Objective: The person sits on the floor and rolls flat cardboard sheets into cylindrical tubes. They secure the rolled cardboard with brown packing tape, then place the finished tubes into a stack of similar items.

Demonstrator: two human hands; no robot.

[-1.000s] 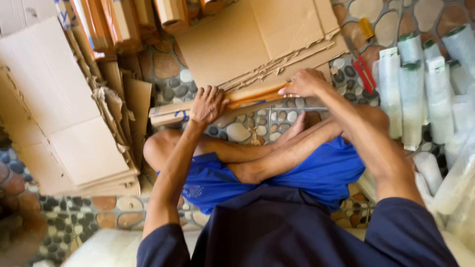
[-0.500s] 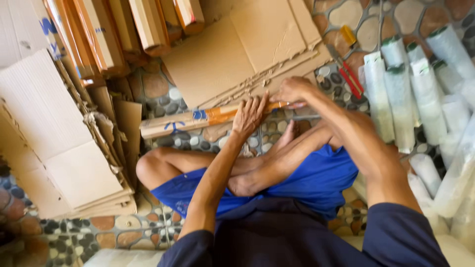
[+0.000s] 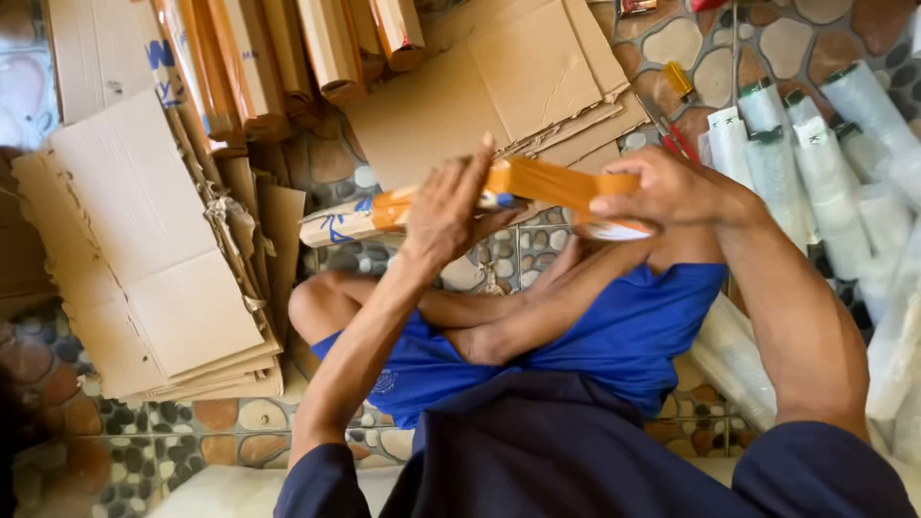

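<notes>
I hold a long, narrow cardboard package (image 3: 360, 219) wrapped partly in brown tape, raised in front of me above my crossed legs. My left hand (image 3: 449, 206) presses flat with spread fingers on its middle, over the taped part. My right hand (image 3: 662, 192) grips a roll of brown tape (image 3: 614, 228) at the package's right end, and a stretch of tape (image 3: 561, 182) runs from the roll along the package. I sit on a pebble-patterned floor in blue shorts.
Flat cardboard sheets (image 3: 144, 249) are stacked at the left. Several taped long packages (image 3: 288, 58) lean at the top. More cardboard (image 3: 499, 86) lies ahead. Rolls wrapped in clear plastic (image 3: 815, 163) lie at the right, with red-handled scissors (image 3: 672, 134) and a yellow cutter (image 3: 677, 80) nearby.
The package has come up from near the floor toward me. My left hand slid right along it. My right hand now has the tape roll at the package's right end.
</notes>
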